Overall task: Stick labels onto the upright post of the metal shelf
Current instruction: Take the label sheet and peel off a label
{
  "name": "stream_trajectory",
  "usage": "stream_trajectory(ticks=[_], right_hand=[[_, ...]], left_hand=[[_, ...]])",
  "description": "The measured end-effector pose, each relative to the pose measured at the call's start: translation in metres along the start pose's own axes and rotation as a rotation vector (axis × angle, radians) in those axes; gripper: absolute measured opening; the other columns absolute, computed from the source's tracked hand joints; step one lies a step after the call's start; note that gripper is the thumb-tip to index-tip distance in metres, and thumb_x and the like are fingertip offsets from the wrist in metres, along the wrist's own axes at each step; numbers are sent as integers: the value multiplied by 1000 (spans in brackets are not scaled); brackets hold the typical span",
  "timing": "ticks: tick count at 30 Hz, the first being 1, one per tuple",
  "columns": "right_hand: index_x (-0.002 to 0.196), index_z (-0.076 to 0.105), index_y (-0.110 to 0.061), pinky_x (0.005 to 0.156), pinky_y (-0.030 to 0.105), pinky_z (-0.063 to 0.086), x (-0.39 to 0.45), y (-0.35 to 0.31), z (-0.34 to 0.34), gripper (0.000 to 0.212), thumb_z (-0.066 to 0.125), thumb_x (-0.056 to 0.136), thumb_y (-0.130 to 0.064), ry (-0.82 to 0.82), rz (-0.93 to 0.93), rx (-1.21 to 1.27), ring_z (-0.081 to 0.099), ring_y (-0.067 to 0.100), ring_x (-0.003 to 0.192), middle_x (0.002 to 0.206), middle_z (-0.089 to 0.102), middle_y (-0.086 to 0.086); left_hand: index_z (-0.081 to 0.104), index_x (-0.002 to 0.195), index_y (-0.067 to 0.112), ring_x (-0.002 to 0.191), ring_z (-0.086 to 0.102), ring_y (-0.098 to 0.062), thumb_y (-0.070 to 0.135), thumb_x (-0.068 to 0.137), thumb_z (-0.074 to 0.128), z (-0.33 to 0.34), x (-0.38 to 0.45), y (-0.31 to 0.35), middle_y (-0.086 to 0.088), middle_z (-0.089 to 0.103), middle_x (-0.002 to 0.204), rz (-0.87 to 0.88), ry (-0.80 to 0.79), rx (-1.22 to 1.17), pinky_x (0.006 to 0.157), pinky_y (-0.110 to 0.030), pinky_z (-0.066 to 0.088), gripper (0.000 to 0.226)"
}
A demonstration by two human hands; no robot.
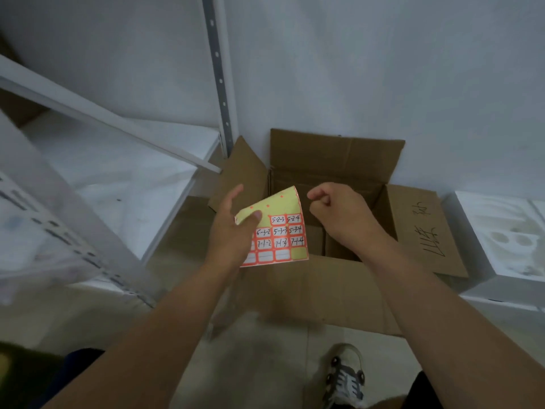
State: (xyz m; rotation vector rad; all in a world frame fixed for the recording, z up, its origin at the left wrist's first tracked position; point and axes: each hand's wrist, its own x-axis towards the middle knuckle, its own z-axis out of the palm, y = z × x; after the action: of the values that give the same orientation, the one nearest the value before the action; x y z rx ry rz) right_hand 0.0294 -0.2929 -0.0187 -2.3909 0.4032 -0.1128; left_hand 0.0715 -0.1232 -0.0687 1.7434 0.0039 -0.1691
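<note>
My left hand holds a yellow label sheet with red-bordered labels, some handwritten with numbers, its thumb pressed on the sheet's upper left. My right hand hovers just right of the sheet with fingers curled closed; I cannot tell whether a peeled label is pinched in them. A grey perforated upright post of the metal shelf rises at the back, left of centre. A second, blurred post runs diagonally in the near left.
An open cardboard box with handwriting on its right flap sits on the floor below my hands. White shelf boards lie to the left. A white foam block stands at the right. My shoe is at the bottom.
</note>
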Motion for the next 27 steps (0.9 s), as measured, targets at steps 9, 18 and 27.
stream_trajectory(ticks=[9, 18, 27], right_hand=[[121, 49, -23, 58, 10, 36, -38, -36, 16, 30, 56, 94, -35, -22, -80, 144, 52, -3, 72, 93, 55, -14], [124, 29, -36, 59, 8, 50, -57, -64, 34, 47, 62, 92, -25, -21, -195, 473, 65, 0, 80, 100, 57, -15], [94, 47, -40, 67, 14, 55, -55, -66, 36, 20, 60, 91, -24, 124, -329, 492, 64, -5, 89, 101, 59, -22]], left_hand=[[33, 138, 46, 66, 62, 1, 29, 95, 57, -48, -36, 35, 16, 43, 118, 130, 75, 119, 42, -4, 40, 52], [38, 136, 33, 86, 73, -24, 28, 84, 71, -73, -55, 43, 0, 65, 117, -190, 6, -299, 76, -47, 60, 62], [62, 119, 15, 96, 71, -30, 36, 79, 71, -78, -48, 47, -11, 74, 105, -489, -299, -633, 86, -46, 56, 47]])
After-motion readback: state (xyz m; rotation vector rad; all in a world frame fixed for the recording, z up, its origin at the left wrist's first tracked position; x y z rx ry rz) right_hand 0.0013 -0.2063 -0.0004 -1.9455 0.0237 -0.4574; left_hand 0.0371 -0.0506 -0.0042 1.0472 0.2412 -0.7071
